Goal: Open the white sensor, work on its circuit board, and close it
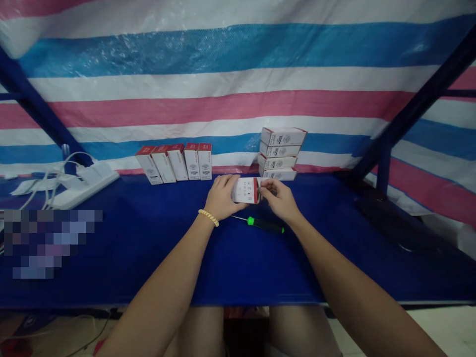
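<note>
A small white box with a red edge (244, 191) lies on its side between my hands, its right end open. My left hand (222, 196) is wrapped round the box's left part. At the open end, the fingers of my right hand (279, 199) are pinched together on the end flap; whether they hold anything further inside is hidden. Just in front of the box lies a screwdriver (266, 225) with a black and green handle, its thin shaft pointing left towards my left wrist.
Several red-topped white boxes (179, 164) stand in a row at the back left. More white boxes (279, 151) are stacked flat at the back right. A white power strip (84, 184) with cables lies far left. Striped sheeting (223, 106) hangs behind the blue table (256, 272).
</note>
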Motion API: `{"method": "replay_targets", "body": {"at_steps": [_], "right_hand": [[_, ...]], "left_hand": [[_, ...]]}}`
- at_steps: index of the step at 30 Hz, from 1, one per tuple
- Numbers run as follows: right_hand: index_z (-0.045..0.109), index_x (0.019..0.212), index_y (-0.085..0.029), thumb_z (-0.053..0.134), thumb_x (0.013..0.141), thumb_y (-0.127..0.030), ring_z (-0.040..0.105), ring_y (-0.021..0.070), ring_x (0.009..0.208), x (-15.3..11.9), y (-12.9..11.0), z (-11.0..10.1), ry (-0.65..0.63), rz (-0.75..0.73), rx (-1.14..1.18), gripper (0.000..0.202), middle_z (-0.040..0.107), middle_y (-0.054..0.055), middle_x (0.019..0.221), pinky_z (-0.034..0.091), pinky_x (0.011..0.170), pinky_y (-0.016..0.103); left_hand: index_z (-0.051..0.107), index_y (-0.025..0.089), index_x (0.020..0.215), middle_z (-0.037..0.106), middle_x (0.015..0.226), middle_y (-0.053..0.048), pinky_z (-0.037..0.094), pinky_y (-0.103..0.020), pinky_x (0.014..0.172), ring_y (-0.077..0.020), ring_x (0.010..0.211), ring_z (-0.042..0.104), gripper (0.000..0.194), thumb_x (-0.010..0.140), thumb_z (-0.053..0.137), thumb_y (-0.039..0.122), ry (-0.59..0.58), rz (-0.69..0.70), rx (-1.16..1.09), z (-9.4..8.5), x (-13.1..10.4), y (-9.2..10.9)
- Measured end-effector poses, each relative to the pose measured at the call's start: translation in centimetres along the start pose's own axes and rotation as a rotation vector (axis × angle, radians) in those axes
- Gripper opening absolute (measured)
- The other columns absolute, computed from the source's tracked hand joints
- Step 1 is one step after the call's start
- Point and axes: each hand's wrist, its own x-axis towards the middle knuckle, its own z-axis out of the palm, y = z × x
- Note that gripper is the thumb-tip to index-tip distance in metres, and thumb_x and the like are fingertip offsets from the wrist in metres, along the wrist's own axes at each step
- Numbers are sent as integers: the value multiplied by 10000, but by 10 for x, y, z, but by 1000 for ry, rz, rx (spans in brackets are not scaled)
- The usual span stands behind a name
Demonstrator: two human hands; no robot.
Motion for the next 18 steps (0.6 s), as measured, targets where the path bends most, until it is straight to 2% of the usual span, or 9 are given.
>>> {"method": "replay_targets", "body": {"at_steps": [4, 7, 12, 18], "right_hand": [[547, 698, -201, 533, 701, -275, 480, 112, 579, 1, -1, -2, -100, -6, 70, 74, 541, -20, 631, 405, 572, 272], [581, 656, -187, 486, 665, -224, 454, 107, 573, 0, 0, -3, -161, -44, 41, 102, 542, -13, 618, 367, 565, 270], [609, 881, -202, 513, 625, -172, 396, 92, 520, -5, -1, -1, -145, -92, 80, 275, 447, -59, 560, 343, 556, 270], [572, 1159, -225, 558, 654, -164, 408, 96, 527, -7, -4, 0, -126, -132, 107, 508, 451, -74, 572, 381, 572, 282]], "left_hand": [[477, 186, 1268, 548, 1195, -109, 439, -426, 970, -285, 1107, 509, 773, 607, 784, 445, -19, 8, -45, -1, -1, -4], [463, 209, 1283, 543, 1210, -105, 434, -451, 976, -293, 1124, 507, 787, 605, 789, 438, -5, -8, -55, 0, -2, -7], [453, 213, 1295, 547, 1214, -110, 435, -461, 976, -302, 1129, 513, 801, 610, 792, 453, 28, -55, -48, 2, -2, -8], [469, 203, 1274, 558, 1185, -104, 452, -446, 962, -290, 1106, 530, 786, 600, 802, 434, 49, -83, -73, -1, -1, -6]]}}
